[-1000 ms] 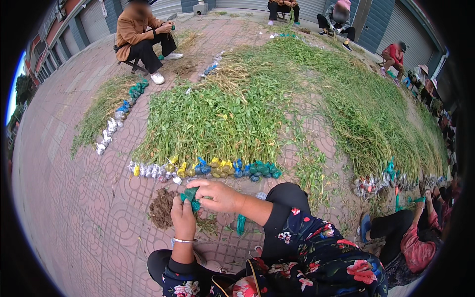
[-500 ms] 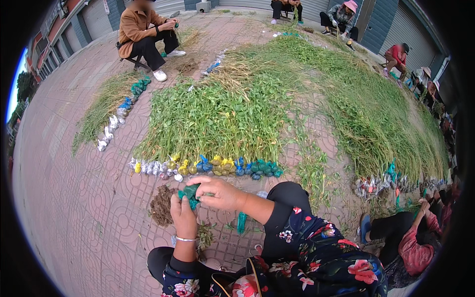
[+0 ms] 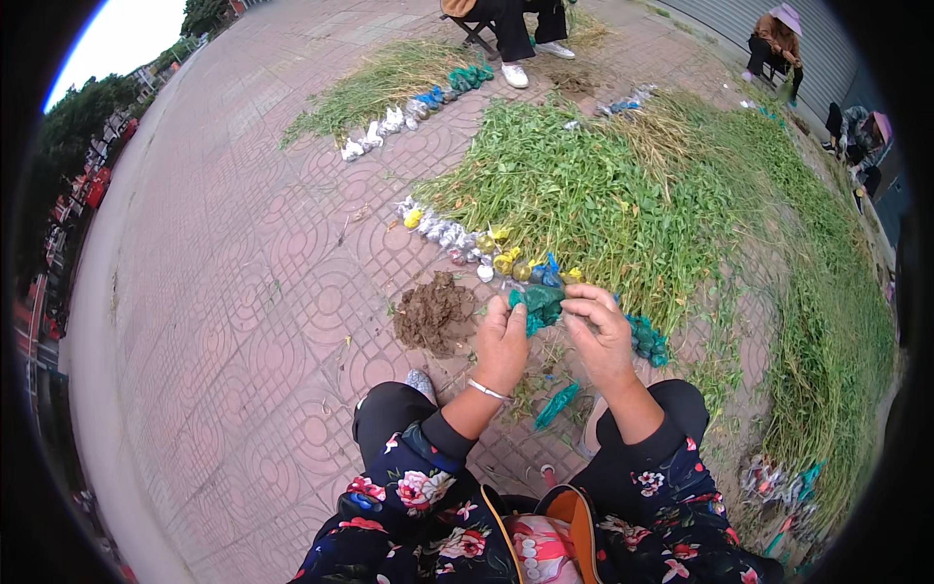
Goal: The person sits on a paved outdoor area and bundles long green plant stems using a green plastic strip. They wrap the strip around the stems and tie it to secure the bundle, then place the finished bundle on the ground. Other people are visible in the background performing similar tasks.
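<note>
Clock centred on the held bag, 12 = away from us. Green plastic bag (image 3: 538, 306) is up between both hands, off the paving (image 3: 243, 292). Our left hand (image 3: 502, 341) grips its 8 o'clock side, thumb on top; we read that as the anchor grip. Right hand (image 3: 603, 336): bent fingers and thumb meet the 3 o'clock edge, can't tell how firmly; probably the hand doing the fine work.

Mud pile (image 3: 435, 316) sits near at 9, left-hand side, so likely a short reach. Spare green bag (image 3: 556, 405) lies flat at 6, between our feet, handy too.

Leafy plants (image 3: 584, 195) lie at 1, tops pointing away. Their wrapped ends form a row of bagged bundles (image 3: 448, 232) facing us, from 10 round to 4; we'd guess that makes adding and checking easy. Second plant stack (image 3: 389, 88) at 11, same alignment, bagged ends nearest us.
</note>
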{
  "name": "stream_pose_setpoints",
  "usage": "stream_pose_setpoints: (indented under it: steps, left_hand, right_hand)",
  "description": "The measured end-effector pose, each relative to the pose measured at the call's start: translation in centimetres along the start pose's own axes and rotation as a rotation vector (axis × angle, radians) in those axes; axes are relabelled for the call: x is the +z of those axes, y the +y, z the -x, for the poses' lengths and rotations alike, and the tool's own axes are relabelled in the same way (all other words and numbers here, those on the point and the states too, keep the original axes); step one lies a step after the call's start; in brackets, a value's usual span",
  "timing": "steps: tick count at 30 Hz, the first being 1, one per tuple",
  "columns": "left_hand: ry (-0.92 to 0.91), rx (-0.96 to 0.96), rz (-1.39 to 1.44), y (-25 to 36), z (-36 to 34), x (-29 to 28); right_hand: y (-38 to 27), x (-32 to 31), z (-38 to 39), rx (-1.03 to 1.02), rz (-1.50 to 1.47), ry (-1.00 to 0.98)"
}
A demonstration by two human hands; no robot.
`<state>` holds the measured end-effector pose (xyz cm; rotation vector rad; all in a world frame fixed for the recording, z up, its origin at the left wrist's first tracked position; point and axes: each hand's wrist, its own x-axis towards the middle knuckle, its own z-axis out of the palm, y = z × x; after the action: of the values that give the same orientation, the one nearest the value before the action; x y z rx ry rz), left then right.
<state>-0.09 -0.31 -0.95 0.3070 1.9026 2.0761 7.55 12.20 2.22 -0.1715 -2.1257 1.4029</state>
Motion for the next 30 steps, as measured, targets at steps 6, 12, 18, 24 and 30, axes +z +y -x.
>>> stream_pose_setpoints:
  steps: [6, 12, 18, 24, 30]
  left_hand:
    - [0.037, 0.128, -0.056, -3.1, -0.9, 0.6]
    - [0.067, 0.093, -0.080, -1.2, -0.1, 0.7]
    - [0.075, 0.164, -0.157, 0.2, 0.5, 0.6]
    - [0.068, 0.089, -0.103, -0.2, -0.1, 1.1]
    - [0.073, 0.164, -0.149, 0.5, 0.4, 0.1]
  right_hand:
    - [0.5, 0.1, 0.5, 0.056, -0.010, 0.036]
    - [0.9, 1.3, 1.0, 0.099, 0.001, 0.035]
    - [0.7, 2.1, 0.9, 0.071, 0.000, 0.063]
    - [0.3, 2.4, 0.2, -0.004, 0.050, 0.079]
    - [0.0, 2.9, 0.1, 0.066, -0.075, 0.098]
